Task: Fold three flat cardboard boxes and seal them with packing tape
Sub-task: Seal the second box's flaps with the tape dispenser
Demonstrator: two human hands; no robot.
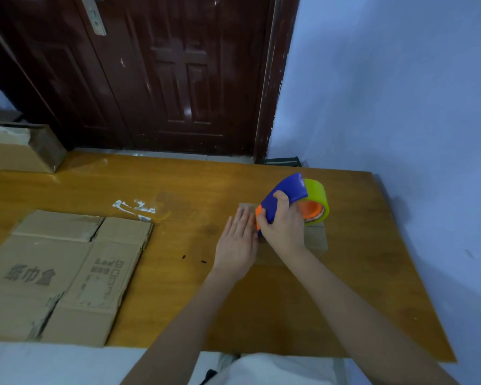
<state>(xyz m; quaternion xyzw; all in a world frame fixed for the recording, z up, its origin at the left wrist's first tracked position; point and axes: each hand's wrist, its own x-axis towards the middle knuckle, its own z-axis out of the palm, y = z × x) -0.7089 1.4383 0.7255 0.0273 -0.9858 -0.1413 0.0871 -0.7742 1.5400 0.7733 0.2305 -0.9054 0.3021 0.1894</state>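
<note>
The person is showing two bare forearms, with no sleeves reaching into view on either arm. The left hand (238, 244) and the right hand (283, 225) are wearing no gloves, rings, watch or bracelet that can be made out. The nails are looking short and unpainted where they show on the left hand's fingers (243, 218). At the lower edge of the view the person is wearing a light, whitish garment (275, 369), its cloth lying in soft folds; its cut cannot be told.
</note>
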